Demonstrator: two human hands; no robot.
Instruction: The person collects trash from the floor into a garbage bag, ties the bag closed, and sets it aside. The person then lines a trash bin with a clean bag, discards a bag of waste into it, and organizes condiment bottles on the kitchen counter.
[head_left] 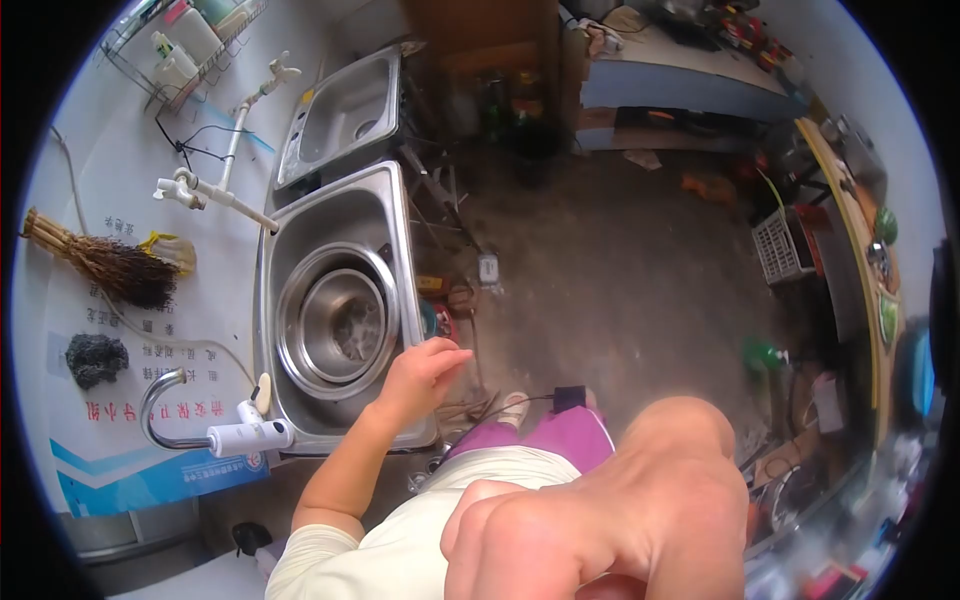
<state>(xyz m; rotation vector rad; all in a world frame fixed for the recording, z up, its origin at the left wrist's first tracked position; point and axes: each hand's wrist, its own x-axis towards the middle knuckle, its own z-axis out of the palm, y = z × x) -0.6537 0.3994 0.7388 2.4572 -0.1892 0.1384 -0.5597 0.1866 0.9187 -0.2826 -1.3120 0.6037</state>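
- The left hand (428,374) hovers by the sink's (398,215) right edge, fingers loosely bent; I can't tell whether its grip is closed.
- The right hand (560,530) looms up close, its fingers hidden, so I can't tell its grip.
- A small bowl (312,322) with some water sits inside the large bowl (290,290), toward the sink's left edge.

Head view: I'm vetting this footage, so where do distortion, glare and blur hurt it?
All in the head view: fisheye bending with black corners; highlights along the near sink's rim; floor dim; lower-right clutter blurred; right hand looming large.
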